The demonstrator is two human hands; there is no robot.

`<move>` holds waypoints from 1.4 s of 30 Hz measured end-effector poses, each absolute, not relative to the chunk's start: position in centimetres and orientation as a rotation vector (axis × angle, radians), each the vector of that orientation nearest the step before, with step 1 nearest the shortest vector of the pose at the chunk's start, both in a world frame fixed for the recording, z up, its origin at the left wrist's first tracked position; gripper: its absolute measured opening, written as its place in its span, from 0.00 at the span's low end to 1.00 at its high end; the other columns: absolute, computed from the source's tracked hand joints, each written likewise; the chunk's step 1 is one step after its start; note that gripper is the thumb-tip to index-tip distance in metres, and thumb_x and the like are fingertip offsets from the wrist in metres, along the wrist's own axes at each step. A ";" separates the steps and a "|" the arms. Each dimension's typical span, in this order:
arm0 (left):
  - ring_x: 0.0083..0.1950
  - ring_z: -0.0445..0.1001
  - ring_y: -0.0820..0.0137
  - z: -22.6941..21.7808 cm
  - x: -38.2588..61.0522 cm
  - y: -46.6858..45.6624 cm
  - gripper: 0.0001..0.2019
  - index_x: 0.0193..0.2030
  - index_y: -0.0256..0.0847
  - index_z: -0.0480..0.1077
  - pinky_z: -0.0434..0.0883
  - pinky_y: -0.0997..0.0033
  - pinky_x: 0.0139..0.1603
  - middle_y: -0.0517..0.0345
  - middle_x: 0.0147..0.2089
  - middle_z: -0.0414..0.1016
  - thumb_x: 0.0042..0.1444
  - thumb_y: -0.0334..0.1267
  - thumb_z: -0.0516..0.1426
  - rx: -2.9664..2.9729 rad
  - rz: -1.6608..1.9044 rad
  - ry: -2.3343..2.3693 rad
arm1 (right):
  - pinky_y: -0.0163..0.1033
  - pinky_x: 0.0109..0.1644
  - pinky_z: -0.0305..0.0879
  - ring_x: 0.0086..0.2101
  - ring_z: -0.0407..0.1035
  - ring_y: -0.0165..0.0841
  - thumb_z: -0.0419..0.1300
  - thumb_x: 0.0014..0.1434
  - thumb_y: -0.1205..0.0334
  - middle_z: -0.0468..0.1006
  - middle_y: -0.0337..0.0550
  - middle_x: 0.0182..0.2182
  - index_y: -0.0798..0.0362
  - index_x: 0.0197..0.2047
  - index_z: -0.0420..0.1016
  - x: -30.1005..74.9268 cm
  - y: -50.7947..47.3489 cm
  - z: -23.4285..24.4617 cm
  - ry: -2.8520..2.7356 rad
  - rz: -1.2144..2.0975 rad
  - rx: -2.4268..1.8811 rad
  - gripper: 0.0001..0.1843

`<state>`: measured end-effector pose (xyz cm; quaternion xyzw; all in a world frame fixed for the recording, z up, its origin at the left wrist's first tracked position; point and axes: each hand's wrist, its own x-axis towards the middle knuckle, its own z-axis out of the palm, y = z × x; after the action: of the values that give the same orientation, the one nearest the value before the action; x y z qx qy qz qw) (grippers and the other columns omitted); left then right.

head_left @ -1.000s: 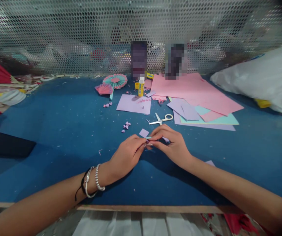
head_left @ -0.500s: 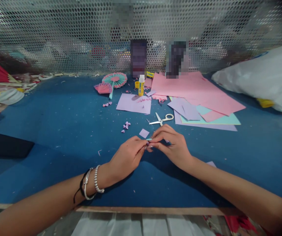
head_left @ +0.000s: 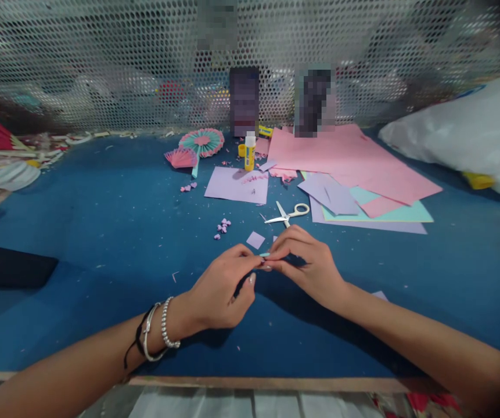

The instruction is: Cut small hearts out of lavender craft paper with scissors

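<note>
Over the middle of the blue table, both hands meet at the fingertips. My right hand (head_left: 313,261) pinches a small purple paper piece (head_left: 263,260), mostly hidden by the fingers. My left hand (head_left: 226,284) has its index finger stretched out to that piece, with the thumb held apart below. A light purple paper square (head_left: 255,240) lies flat just beyond the fingertips. White-handled scissors (head_left: 288,215) rest with spread blades behind my right hand. Several tiny purple folded paper hearts (head_left: 223,226) sit to the left of the square.
A glue stick (head_left: 250,155) stands uncapped near a purple sheet (head_left: 234,186). Paper fans (head_left: 201,143) lie at back left. Pink sheets (head_left: 345,154) and other coloured papers are stacked at back right. A dark object (head_left: 10,267) juts in from the left; a white bag (head_left: 459,128) bulges at right.
My left thumb has moved down and away from the pinched fingertips, opening a gap below the index finger. My right hand keeps its pinch. The camera view has shifted slightly.
</note>
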<state>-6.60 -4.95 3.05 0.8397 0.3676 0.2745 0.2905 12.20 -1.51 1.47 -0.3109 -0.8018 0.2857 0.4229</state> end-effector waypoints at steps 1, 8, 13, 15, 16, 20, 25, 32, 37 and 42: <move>0.39 0.67 0.68 3.1 -6.7 -4.9 0.11 0.41 0.32 0.69 0.66 0.69 0.40 0.51 0.35 0.70 0.57 0.30 0.47 2.228 0.724 0.990 | 0.41 0.38 0.64 0.32 0.66 0.31 0.62 0.53 0.67 0.74 0.40 0.28 0.52 0.30 0.73 12.2 -1.5 1.4 -2.028 0.706 -0.755 0.02; 0.34 0.72 0.76 3.1 -6.4 -4.6 0.15 0.31 0.38 0.73 0.66 0.78 0.39 0.60 0.31 0.77 0.62 0.35 0.47 1.991 0.660 1.068 | 0.40 0.37 0.62 0.32 0.64 0.31 0.62 0.53 0.64 0.74 0.40 0.26 0.52 0.28 0.72 12.3 -1.4 1.5 -2.115 0.651 -0.705 0.04; 0.29 0.69 0.75 3.2 -6.4 -4.6 0.18 0.27 0.36 0.67 0.65 0.76 0.35 0.59 0.25 0.71 0.64 0.34 0.43 2.138 0.635 1.044 | 0.38 0.37 0.60 0.32 0.63 0.32 0.63 0.51 0.57 0.72 0.40 0.27 0.54 0.28 0.68 12.5 -1.5 1.8 -2.164 0.745 -0.765 0.10; 0.26 0.65 0.75 3.2 -6.5 -4.6 0.17 0.25 0.37 0.64 0.62 0.76 0.30 0.60 0.22 0.66 0.63 0.34 0.42 2.281 0.650 1.067 | 0.36 0.35 0.59 0.30 0.62 0.31 0.63 0.51 0.54 0.71 0.39 0.26 0.54 0.27 0.67 12.4 -1.7 2.0 -2.187 0.843 -0.793 0.13; 0.25 0.63 0.75 3.2 -6.6 -4.6 0.17 0.25 0.37 0.62 0.61 0.76 0.28 0.61 0.21 0.64 0.63 0.34 0.42 2.333 0.662 1.071 | 0.35 0.34 0.59 0.30 0.62 0.30 0.63 0.51 0.54 0.70 0.39 0.25 0.54 0.27 0.68 12.3 -1.8 2.1 -2.198 0.912 -0.791 0.13; 0.25 0.60 0.74 3.0 -6.7 -4.8 0.15 0.27 0.37 0.61 0.60 0.76 0.27 0.60 0.23 0.62 0.62 0.32 0.42 2.374 0.719 1.013 | 0.33 0.32 0.59 0.28 0.62 0.28 0.59 0.55 0.54 0.68 0.37 0.23 0.56 0.29 0.71 11.8 -2.3 2.4 -2.221 1.220 -0.712 0.13; 0.26 0.59 0.75 2.9 -6.7 -5.0 0.13 0.27 0.37 0.61 0.59 0.76 0.27 0.60 0.24 0.62 0.62 0.31 0.43 2.329 0.811 0.910 | 0.33 0.32 0.60 0.28 0.62 0.27 0.57 0.57 0.56 0.67 0.38 0.24 0.57 0.28 0.71 11.8 -2.4 2.6 -2.146 1.394 -0.628 0.13; 0.26 0.61 0.74 3.1 -6.4 -5.1 0.13 0.28 0.37 0.64 0.62 0.75 0.30 0.59 0.23 0.65 0.60 0.30 0.43 2.253 0.867 0.647 | 0.35 0.35 0.63 0.29 0.65 0.28 0.57 0.58 0.59 0.71 0.41 0.23 0.58 0.25 0.73 11.9 -2.4 3.2 -2.050 1.622 -0.459 0.14; 0.27 0.63 0.75 3.5 -6.6 -5.2 0.14 0.28 0.38 0.64 0.63 0.76 0.33 0.59 0.24 0.67 0.61 0.30 0.42 2.192 0.806 0.672 | 0.37 0.39 0.64 0.32 0.67 0.30 0.52 0.61 0.61 0.72 0.43 0.24 0.57 0.28 0.74 12.0 -2.4 2.9 -2.048 1.669 -0.401 0.15; 0.26 0.64 0.76 3.7 -6.6 -5.3 0.16 0.28 0.37 0.65 0.64 0.77 0.32 0.59 0.23 0.67 0.62 0.32 0.41 2.136 0.775 0.734 | 0.38 0.41 0.64 0.32 0.68 0.30 0.51 0.62 0.62 0.73 0.43 0.26 0.57 0.28 0.73 12.1 -2.3 3.0 -2.003 1.718 -0.410 0.15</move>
<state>-6.55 -5.32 3.69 0.8318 0.2859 0.3019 0.3678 12.09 -2.32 3.05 -0.1493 -0.7295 0.6254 0.2333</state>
